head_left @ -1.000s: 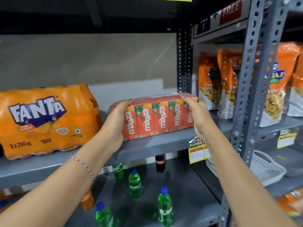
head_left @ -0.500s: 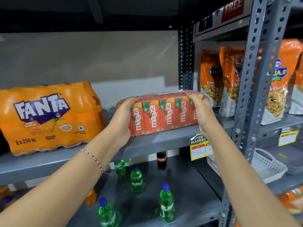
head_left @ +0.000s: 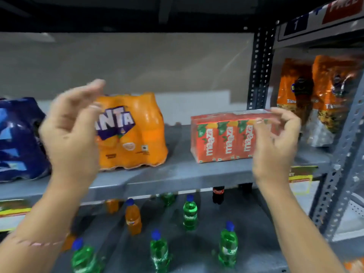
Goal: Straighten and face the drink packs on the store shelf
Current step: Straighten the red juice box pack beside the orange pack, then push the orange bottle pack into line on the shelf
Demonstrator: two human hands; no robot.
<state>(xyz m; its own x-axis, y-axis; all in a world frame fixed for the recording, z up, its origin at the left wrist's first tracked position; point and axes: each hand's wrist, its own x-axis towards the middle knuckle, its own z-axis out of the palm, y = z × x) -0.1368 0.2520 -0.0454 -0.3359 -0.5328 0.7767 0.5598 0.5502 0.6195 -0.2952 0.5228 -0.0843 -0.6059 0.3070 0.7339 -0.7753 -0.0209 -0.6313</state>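
With both hands raised in front of the shelf [head_left: 177, 174], the step in hand appears to be the change from one pack to the next. At right of centre, the Maaza carton pack [head_left: 222, 138] rests flat on the shelf with its printed face forward. Right hand [head_left: 275, 142] sits at that pack's right end, fingers [head_left: 258, 123] loosely curled and part-spread; blur prevents telling whether they touch the wrap. Left hand [head_left: 69, 131], at left of centre, hangs empty in front of the Fanta pack [head_left: 137, 134], fingers spread wide and holding nothing. That pack stands slightly angled, well apart from the cartons. A blue pack [head_left: 17, 138] occupies the far left edge. Next move, by judgement: grip the Fanta pack at both ends and square it to the shelf lip.
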